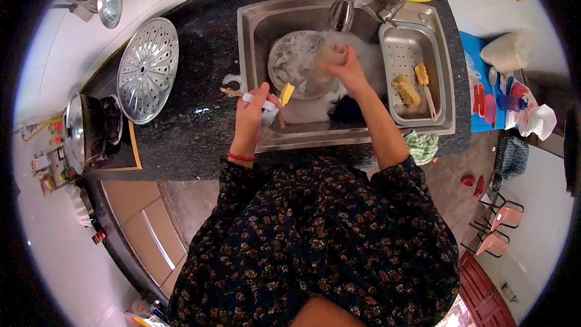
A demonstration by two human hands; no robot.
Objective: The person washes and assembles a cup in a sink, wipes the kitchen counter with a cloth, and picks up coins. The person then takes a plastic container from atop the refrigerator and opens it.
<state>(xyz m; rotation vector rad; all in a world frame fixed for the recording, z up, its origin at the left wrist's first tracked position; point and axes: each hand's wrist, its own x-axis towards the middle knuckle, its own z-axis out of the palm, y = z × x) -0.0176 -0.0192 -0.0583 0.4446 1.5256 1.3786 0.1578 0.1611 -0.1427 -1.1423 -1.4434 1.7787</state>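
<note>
My left hand point(247, 120) is closed at the left rim of the sink point(245, 36). In it is a white-handled brush point(262, 102) with a yellow sponge-like head point(287, 94). A thin wooden stick point(230, 92) shows beside the same hand; whether the fingers grip it, I cannot tell. My right hand point(346, 72) is wrapped round a clear glass point(334, 54), held over the soapy water. Under the glass, a round metal pan point(290, 66) lies in the basin among suds. Dark cloth-like material point(350, 111) sits in the water near my right wrist.
The faucet point(343, 12) hangs over the basin. On the right, a perforated drainer point(396, 54) holds a yellow scrubber point(405, 91) and a small sponge brush point(422, 75). A steamer plate point(148, 71) and a lidded pot point(91, 130) stand left. A green cloth point(422, 146) hangs at the counter edge.
</note>
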